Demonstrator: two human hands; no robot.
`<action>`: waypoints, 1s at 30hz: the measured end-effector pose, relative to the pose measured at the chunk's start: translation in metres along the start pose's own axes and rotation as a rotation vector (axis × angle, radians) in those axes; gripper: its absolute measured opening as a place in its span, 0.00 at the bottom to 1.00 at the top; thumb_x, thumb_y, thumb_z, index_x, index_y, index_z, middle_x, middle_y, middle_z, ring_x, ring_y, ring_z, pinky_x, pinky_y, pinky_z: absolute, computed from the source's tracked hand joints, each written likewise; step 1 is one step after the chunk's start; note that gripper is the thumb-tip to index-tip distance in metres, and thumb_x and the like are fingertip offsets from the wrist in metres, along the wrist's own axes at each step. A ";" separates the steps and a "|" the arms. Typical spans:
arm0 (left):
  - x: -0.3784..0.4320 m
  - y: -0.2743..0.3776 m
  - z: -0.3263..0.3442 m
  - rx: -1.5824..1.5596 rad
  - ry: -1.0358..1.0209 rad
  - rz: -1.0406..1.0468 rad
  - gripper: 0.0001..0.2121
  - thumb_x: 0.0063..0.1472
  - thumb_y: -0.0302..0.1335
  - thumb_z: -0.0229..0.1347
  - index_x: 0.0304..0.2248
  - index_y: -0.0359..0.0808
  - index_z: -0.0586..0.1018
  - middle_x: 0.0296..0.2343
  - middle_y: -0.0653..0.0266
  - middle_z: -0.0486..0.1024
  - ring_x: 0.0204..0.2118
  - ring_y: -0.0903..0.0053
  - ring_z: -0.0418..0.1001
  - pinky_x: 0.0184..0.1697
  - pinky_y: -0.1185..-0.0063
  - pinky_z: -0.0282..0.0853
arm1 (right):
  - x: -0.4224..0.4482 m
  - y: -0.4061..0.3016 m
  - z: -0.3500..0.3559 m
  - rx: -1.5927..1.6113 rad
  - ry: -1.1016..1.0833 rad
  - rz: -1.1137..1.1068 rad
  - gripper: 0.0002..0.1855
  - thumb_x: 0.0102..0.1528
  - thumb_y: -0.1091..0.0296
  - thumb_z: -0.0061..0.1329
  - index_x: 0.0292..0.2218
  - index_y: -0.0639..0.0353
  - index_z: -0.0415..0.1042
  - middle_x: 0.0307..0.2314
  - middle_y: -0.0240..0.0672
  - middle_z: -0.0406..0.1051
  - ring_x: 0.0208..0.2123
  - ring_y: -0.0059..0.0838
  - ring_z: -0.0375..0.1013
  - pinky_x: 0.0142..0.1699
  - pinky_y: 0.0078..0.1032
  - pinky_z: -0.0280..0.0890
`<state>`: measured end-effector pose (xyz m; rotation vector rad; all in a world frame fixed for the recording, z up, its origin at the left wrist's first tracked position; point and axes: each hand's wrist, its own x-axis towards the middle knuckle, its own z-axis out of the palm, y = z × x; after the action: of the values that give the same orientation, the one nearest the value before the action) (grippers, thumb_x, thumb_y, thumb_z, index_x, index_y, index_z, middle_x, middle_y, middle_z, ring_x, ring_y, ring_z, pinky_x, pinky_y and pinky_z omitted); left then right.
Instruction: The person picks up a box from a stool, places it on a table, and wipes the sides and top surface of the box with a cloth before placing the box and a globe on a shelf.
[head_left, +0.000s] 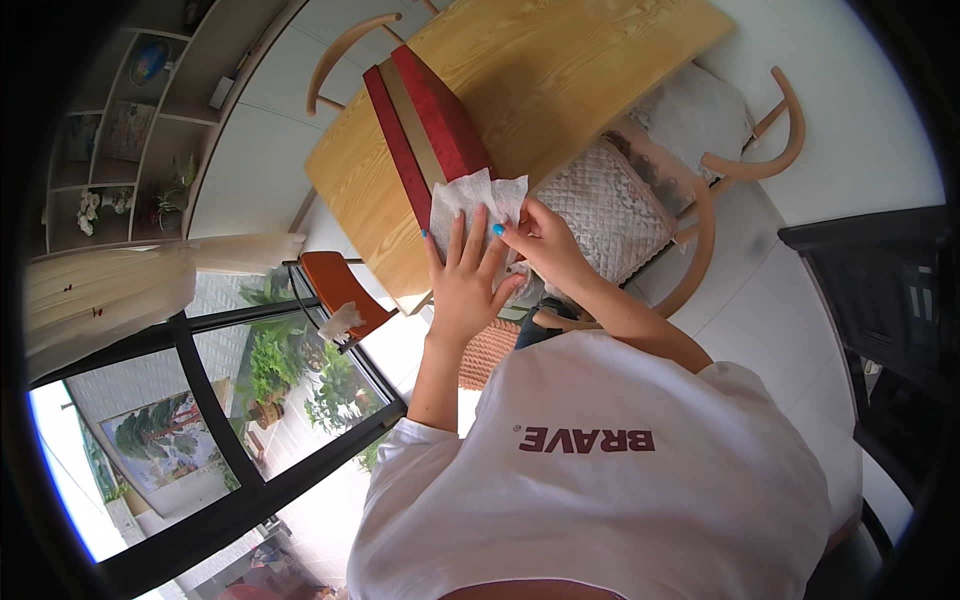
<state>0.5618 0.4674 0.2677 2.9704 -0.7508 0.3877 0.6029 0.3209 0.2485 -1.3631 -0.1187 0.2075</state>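
A long box with red and gold bands (422, 125) lies along the left part of a light wooden table (570, 67). White tissue paper (463, 196) covers the box's near end. My left hand (466, 274) rests flat on the tissue with its fingers spread, gripping nothing. At the tissue's right edge, my right hand (544, 244) pinches the paper between thumb and fingers. Some crumpled white material shows beneath my hands, partly hidden by them. What lies under the tissue is hidden.
Wooden chairs with a quilted white cushion (600, 210) stand to the right. An orange-brown chair (341, 292) with crumpled tissue (342, 322) on it is at the left, near black-framed glass doors (255, 495). Shelves (142, 116) line the upper left.
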 end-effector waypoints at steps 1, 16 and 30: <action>0.002 -0.001 -0.001 -0.093 0.014 -0.016 0.36 0.54 0.51 0.42 0.54 0.33 0.52 0.53 0.54 0.51 0.56 0.56 0.47 0.54 0.55 0.35 | 0.003 0.006 -0.004 -0.017 0.041 -0.006 0.11 0.50 0.67 0.46 0.34 0.65 0.66 0.22 0.32 0.68 0.24 0.17 0.67 0.27 0.16 0.64; 0.033 -0.080 0.025 -1.209 0.348 -0.861 0.20 0.62 0.35 0.38 0.50 0.32 0.58 0.48 0.57 0.58 0.51 0.70 0.57 0.51 0.76 0.54 | -0.002 0.000 0.056 -1.307 0.024 -0.471 0.42 0.46 0.48 0.44 0.51 0.74 0.50 0.53 0.53 0.45 0.56 0.48 0.41 0.58 0.41 0.39; 0.142 -0.155 0.057 -1.088 0.389 -0.707 0.29 0.62 0.46 0.25 0.50 0.29 0.61 0.52 0.53 0.53 0.56 0.66 0.50 0.57 0.76 0.44 | 0.134 0.007 0.071 -1.434 0.162 -0.511 0.37 0.49 0.51 0.38 0.50 0.77 0.51 0.51 0.54 0.46 0.56 0.50 0.39 0.54 0.42 0.46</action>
<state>0.7693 0.5324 0.2500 1.8453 0.1557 0.3254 0.7182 0.4195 0.2515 -2.6865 -0.5402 -0.5410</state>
